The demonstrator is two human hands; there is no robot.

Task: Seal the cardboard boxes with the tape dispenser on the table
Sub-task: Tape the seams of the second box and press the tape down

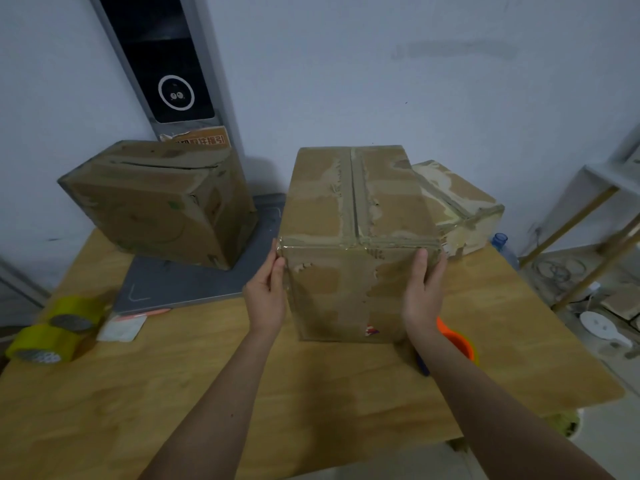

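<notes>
Two bare forearms reach in from the bottom edge over the wooden bench (173, 393), each ending at a side of the middle cardboard box (353, 244). The left hand (266, 292) lies flat along the box's left edge, fingers (278, 265) straight and together, thumb toward the camera. The right hand (424, 289) cups the right corner, its fingers wrapping round to the far side while the thumb presses the near face. Held this way from both sides, the box is probably being squared up or steadied so that its top seam, which runs away from the camera, can take tape (old strips already cover it, so how much is left to seal is hard to judge). The tape dispenser (455, 341), orange, sits on the bench just behind the right wrist, mostly hidden. A second box (156, 202) stands tilted on a grey base at the left rear, with an open slit along its top; a third box (457, 202) sits just behind the held one. Two yellow tape rolls (55, 330) lie at the left bench edge.
</notes>
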